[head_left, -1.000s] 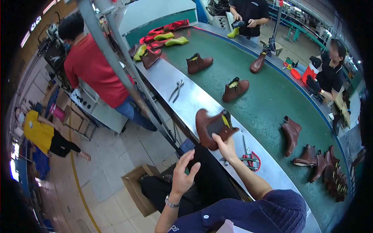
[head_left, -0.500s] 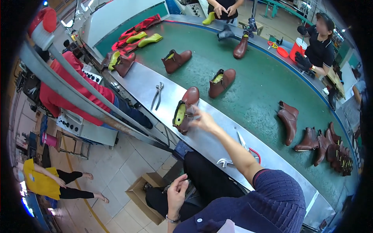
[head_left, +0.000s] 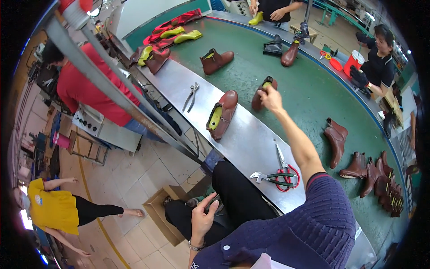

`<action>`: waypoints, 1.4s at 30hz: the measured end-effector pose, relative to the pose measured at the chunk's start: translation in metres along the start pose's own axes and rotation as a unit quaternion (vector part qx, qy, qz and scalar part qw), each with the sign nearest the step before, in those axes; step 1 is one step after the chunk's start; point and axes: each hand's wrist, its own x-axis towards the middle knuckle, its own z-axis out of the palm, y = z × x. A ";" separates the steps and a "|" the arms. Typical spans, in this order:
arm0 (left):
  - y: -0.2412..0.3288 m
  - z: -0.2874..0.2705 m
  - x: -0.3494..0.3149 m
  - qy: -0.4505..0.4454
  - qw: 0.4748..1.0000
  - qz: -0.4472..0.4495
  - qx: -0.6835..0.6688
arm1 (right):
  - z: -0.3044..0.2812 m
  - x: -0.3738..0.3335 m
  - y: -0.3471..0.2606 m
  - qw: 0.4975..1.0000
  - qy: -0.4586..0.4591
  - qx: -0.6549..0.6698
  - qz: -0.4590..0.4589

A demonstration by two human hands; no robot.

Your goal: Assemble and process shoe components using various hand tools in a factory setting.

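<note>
The person's right hand [head_left: 272, 99] is at a brown ankle boot [head_left: 258, 99] standing on the green worktop [head_left: 291, 130], just beyond the metal ledge [head_left: 253, 143]. The fingers are bent near the boot's opening and cover part of it; I cannot tell whether they are clamped on the upper or only touching it. The left hand [head_left: 202, 219] is above the lap, thumb and forefinger apart, with nothing visible in its grasp.

Yellow-green material shows inside the boot's opening, probably a shoe last. If so, the boot should feel fairly heavy and stiff rather than floppy, with the foot part keeping its shape under pressure. The smooth, shiny brown surface may be a little slippery and could scuff against metal, though it hardly looks fragile. The firmest hold is likely around the ankle or heel, thumb on one side and fingers on the other — the loose edges of the collar would probably give way.

A second brown boot [head_left: 229, 106] lies on the ledge, its opening toward the person and a yellow-green last [head_left: 216, 117] plain inside. Lasting pincers [head_left: 258, 176] and red-handled scissors [head_left: 281, 156] lie together nearer the body; another pair of pincers [head_left: 195, 88] rests farther along the metal — beyond the second boot.
</note>
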 end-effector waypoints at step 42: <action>-0.015 -0.032 -0.043 0.083 0.938 0.008 -0.336 | 0.012 -0.367 -0.172 0.878 -0.450 0.034 -0.158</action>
